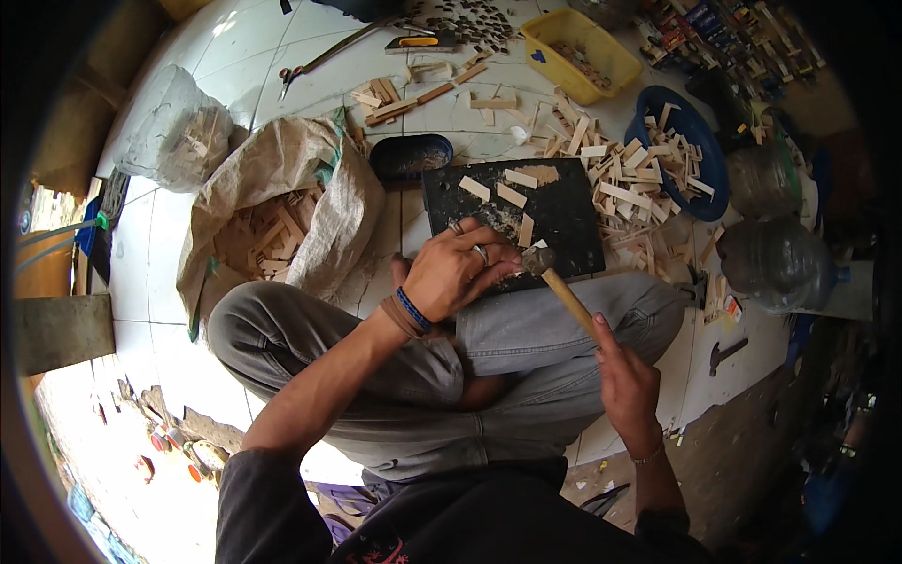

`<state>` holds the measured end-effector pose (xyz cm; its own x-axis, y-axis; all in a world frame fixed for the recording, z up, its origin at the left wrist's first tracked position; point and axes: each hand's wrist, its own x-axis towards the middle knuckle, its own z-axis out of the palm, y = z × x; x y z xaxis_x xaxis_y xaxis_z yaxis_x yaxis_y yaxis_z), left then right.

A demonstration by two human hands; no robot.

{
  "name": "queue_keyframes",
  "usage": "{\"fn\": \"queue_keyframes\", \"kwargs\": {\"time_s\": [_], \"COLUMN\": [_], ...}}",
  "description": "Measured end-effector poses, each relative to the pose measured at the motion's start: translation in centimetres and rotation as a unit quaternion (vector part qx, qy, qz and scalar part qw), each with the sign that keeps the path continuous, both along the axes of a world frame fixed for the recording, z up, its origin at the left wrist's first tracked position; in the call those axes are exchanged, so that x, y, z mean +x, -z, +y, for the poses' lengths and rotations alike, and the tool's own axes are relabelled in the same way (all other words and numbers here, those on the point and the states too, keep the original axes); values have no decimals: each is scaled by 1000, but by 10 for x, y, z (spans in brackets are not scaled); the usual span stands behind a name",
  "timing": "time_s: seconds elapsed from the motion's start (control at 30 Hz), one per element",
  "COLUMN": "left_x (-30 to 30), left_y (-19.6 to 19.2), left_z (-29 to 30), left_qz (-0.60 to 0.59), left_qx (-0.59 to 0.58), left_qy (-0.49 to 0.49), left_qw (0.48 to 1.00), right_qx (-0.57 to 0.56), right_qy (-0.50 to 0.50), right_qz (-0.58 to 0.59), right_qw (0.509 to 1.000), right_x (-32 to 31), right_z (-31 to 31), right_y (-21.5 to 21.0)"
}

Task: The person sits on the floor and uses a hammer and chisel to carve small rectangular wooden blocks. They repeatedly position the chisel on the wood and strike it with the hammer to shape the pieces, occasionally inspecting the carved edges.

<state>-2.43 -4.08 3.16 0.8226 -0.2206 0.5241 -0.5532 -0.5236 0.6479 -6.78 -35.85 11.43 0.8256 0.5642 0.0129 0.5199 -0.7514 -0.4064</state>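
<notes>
My right hand is closed round the wooden handle of a hammer. The hammer's metal head rests low over the near edge of a black board, right beside my left fingertips. My left hand is over that board's near left part, its thumb and fingers pinched together. What they hold is hidden by the fingers and the hammer head. Several short pale wood strips lie on the board, among them one strip near its middle, with sawdust around them.
Left of the board stands an open sack of wood pieces, a clear plastic bag behind it. A dark blue tray is behind the board. A strip pile spills from a blue basin. Further: yellow tub, second hammer.
</notes>
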Motion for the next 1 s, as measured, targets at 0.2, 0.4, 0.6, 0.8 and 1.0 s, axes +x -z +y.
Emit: {"fn": "queue_keyframes", "kwargs": {"time_s": [0.2, 0.4, 0.6, 0.8, 1.0], "left_x": [-1, -1, -1, 2, 1], "left_y": [1, -1, 1, 2, -3], "left_z": [-1, -1, 0, -1, 0], "left_qz": [11, 10, 19, 10, 27], "left_qx": [1, -8, -18, -24, -33], "left_qy": [-4, -3, -6, 4, -4], "left_qw": [1000, 1000, 1000, 1000, 999], "right_qx": [63, 78, 78, 253, 358], "right_qy": [3, 17, 3, 223, 301], "right_qz": [-28, -78, -42, 129, 371], "right_qw": [998, 994, 996, 933, 802], "right_x": [-3, -3, 0, 27, 69], "right_z": [-2, 1, 5, 53, 98], "right_y": [6, 11, 13, 32, 51]}}
